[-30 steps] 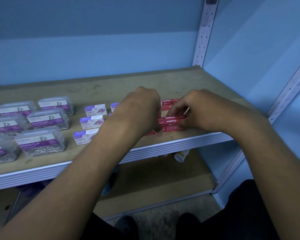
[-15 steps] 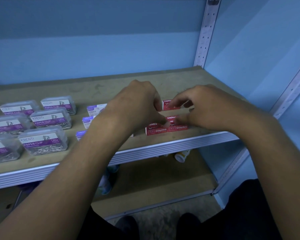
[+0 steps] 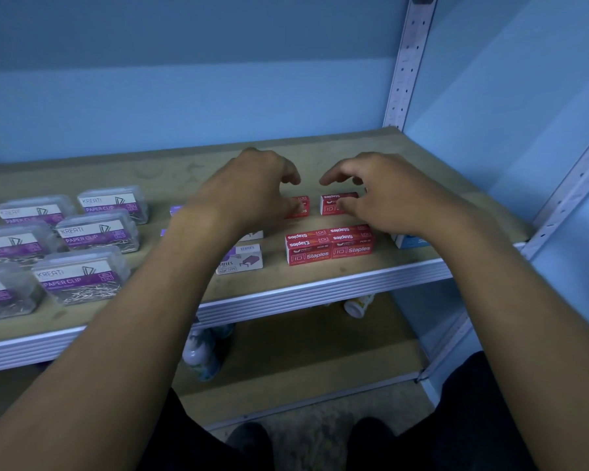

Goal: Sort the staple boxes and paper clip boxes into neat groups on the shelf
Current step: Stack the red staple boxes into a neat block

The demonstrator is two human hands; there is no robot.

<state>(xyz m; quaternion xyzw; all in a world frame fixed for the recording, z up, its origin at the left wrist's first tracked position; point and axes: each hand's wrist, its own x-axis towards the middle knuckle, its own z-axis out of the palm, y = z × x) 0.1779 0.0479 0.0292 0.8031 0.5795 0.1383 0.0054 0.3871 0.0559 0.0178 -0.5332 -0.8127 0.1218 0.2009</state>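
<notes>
I see my left hand [image 3: 249,192] and right hand [image 3: 381,198] hovering, fingers loosely curled and gripping nothing, above two small red cardboard staple boxes [image 3: 337,203] on the wooden shelf [image 3: 320,277]; clear plastic paper clip boxes [image 3: 82,275] sit grouped at left.

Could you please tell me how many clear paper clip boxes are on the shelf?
6 visible, all at the left: two at the back, two in the middle, two at the front. More may lie beyond the left edge.
</notes>
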